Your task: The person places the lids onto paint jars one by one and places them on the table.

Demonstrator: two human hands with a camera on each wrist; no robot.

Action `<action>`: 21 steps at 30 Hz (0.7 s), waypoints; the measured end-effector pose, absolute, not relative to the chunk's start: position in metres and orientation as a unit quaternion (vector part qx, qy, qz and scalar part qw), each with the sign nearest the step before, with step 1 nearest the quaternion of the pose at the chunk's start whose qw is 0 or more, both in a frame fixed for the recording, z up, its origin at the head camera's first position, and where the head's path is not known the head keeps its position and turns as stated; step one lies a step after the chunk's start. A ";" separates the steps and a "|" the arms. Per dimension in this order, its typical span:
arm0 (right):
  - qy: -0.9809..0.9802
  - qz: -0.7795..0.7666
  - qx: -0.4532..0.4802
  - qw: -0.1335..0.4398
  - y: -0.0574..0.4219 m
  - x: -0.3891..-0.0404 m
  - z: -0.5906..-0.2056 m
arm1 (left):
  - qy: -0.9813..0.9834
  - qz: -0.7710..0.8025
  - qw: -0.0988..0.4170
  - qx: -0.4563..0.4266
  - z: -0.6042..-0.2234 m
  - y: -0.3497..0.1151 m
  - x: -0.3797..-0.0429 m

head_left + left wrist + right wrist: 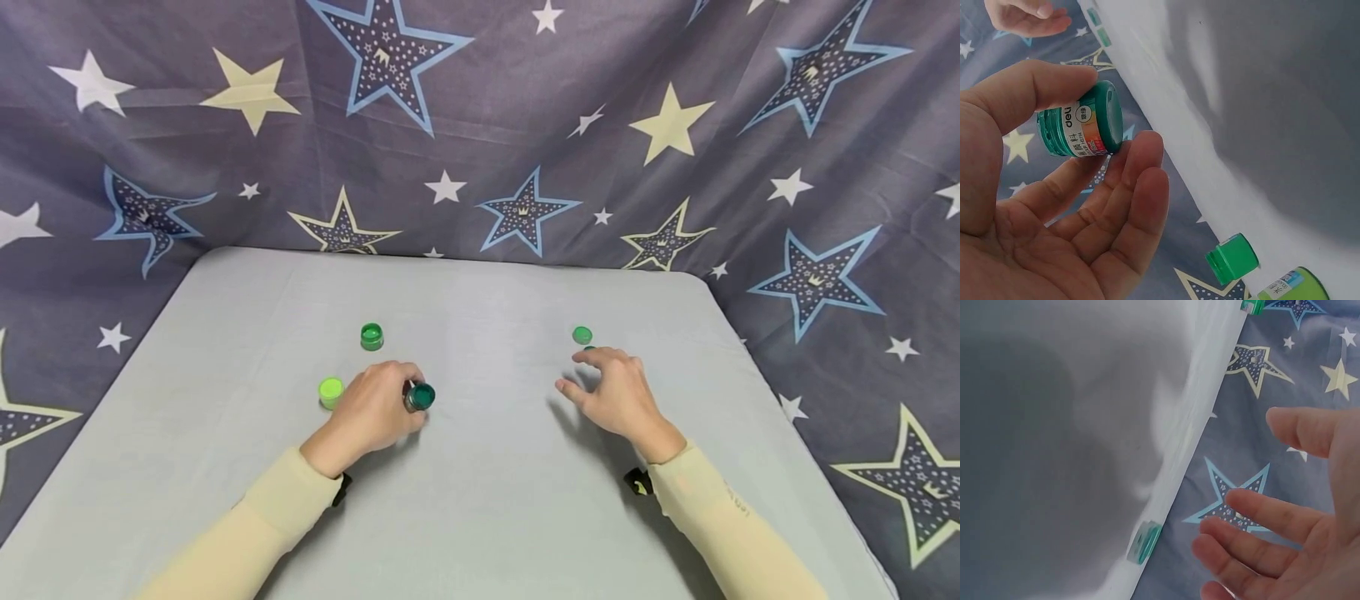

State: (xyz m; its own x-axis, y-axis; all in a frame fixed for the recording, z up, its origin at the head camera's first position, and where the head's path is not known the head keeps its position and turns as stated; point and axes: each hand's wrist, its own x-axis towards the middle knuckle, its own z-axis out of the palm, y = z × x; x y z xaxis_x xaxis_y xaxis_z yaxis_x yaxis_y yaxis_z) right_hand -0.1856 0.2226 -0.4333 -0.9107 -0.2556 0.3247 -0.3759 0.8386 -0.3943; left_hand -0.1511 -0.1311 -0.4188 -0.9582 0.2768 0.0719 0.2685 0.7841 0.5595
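My left hand (375, 407) pinches a small dark green paint jar (422, 397) between thumb and fingers. In the left wrist view this paint jar (1088, 122) lies tilted on its side in the grip, its "deli" label showing. My right hand (617, 392) is held over the right part of the table, fingers spread and nothing between them. Just beyond its fingertips lies a round green lid (582, 335). A darker green lid (589, 348) peeks out beside it, mostly hidden by the hand. The right wrist view shows the lids (1144, 542) close together.
An uncapped green paint jar (372, 337) stands beyond my left hand. A light green paint jar (331, 392) stands just left of that hand. All of this is on a pale grey table (480, 500), backed by a star-patterned curtain (465, 150).
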 end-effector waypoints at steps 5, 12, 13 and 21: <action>-0.956 0.220 0.143 0.130 0.229 -0.194 -0.434 | 0.944 0.297 0.004 0.146 -0.419 -0.131 -0.149; -0.962 0.211 0.123 0.123 0.237 -0.205 -0.435 | 0.944 0.294 -0.001 0.149 -0.419 -0.130 -0.145; -0.963 0.209 0.121 0.122 0.238 -0.206 -0.435 | 0.944 0.293 -0.001 0.150 -0.419 -0.130 -0.145; -0.971 0.188 0.097 0.108 0.246 -0.216 -0.435 | 0.944 0.289 -0.014 0.159 -0.419 -0.129 -0.141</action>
